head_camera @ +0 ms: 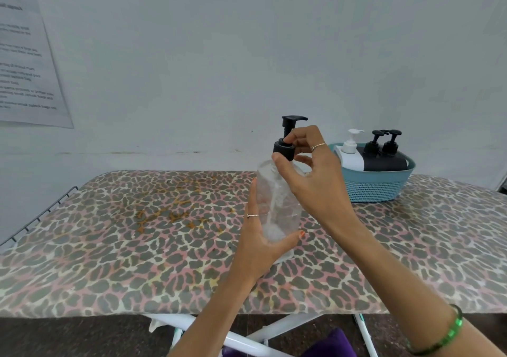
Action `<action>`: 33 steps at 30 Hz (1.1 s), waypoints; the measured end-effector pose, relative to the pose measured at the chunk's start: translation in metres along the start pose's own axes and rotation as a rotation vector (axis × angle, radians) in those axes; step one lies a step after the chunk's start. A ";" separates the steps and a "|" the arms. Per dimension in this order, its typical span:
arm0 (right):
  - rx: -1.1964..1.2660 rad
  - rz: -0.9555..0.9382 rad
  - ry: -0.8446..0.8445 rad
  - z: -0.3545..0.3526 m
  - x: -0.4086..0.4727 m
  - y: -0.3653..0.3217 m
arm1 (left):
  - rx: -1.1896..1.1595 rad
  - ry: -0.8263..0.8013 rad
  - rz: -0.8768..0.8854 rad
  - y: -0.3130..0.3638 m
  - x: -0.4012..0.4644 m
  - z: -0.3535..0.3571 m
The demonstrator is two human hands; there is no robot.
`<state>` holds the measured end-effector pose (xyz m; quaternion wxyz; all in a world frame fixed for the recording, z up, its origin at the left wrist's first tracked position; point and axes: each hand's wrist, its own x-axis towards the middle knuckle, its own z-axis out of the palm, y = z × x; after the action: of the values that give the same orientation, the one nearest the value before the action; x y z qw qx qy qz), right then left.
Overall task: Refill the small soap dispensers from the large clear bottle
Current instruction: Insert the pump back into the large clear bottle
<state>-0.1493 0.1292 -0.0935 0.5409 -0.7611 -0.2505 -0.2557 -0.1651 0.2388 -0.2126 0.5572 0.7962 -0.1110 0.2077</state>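
Leopard-print ironing board (pixel 137 247) stands against a pale wall with a printed sheet (pixel 27 63) taped at left. Above its middle, the left hand (pixel 260 236) wraps around the lower body of the large clear bottle (pixel 277 205), holding it upright. The right hand (pixel 310 175) pinches the collar of the black pump (pixel 288 140). Behind, a blue basket (pixel 375 186) holds one white dispenser (pixel 351 151) and two black dispensers (pixel 384 153).

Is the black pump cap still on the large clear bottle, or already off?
Still on: the black pump cap sits on the large clear bottle neck, gripped by the right hand.
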 end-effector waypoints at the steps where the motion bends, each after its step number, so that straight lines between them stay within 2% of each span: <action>1: 0.024 0.007 -0.003 -0.001 -0.002 0.000 | -0.001 0.000 -0.004 0.000 0.000 0.000; 7: 0.103 0.049 -0.036 -0.004 -0.002 0.000 | -0.009 0.006 -0.018 0.001 0.001 0.000; 16: 0.037 0.054 0.070 0.006 -0.005 -0.001 | 0.007 0.016 -0.024 0.003 0.000 0.000; 23: 0.282 0.139 0.145 -0.008 -0.015 -0.002 | 0.027 0.004 -0.015 0.002 0.001 0.000; 26: 0.244 0.214 -0.059 -0.015 0.000 0.001 | 0.033 -0.007 -0.003 -0.001 0.001 0.000; 29: 0.248 0.196 -0.248 -0.016 0.012 -0.003 | 0.032 0.000 -0.004 -0.002 0.001 -0.001; 33: 0.190 0.173 -0.232 -0.018 0.017 -0.003 | 0.058 0.007 0.001 -0.003 0.000 -0.001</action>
<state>-0.1409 0.1148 -0.0748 0.5976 -0.7499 -0.2678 -0.0936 -0.1639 0.2404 -0.2145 0.5340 0.8114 -0.1034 0.2141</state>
